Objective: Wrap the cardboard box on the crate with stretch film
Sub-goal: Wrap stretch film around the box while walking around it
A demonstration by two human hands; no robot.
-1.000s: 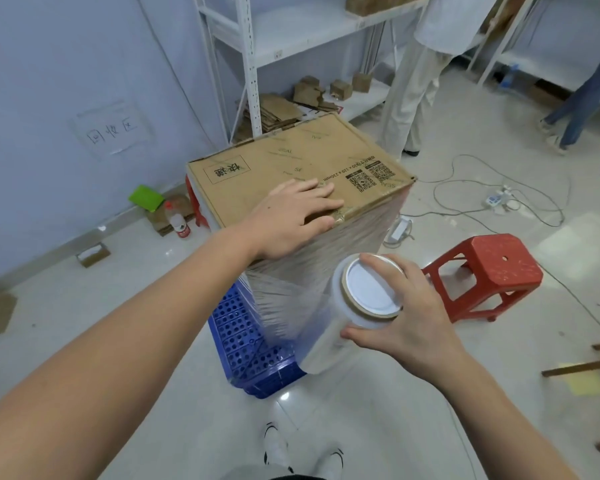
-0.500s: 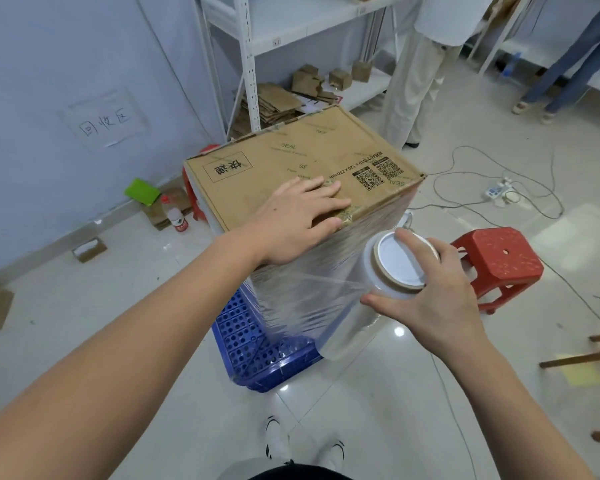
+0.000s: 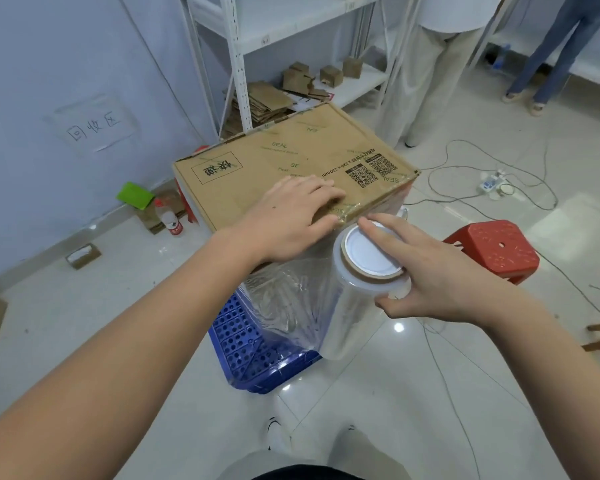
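Observation:
A brown cardboard box (image 3: 284, 157) with QR codes on top stands on a blue perforated crate (image 3: 246, 351). Clear stretch film (image 3: 291, 303) covers the box's near side and reaches down over the crate. My left hand (image 3: 291, 216) lies flat on the box's top near its front edge, fingers straight. My right hand (image 3: 430, 278) grips the top end of the stretch film roll (image 3: 357, 299), which stands nearly upright close to the box's near right corner, with film running from it to the box.
A red plastic stool (image 3: 496, 247) stands right of the box. Cables and a power strip (image 3: 489, 183) lie on the floor behind it. White shelving (image 3: 236, 64) with cardboard scraps is behind the box. Two people stand at the back right. A bottle (image 3: 168, 220) stands by the wall.
My right hand has carried the roll rightward and closer to the box's near right corner, stretching film across the near side. My left hand has stayed on the box top.

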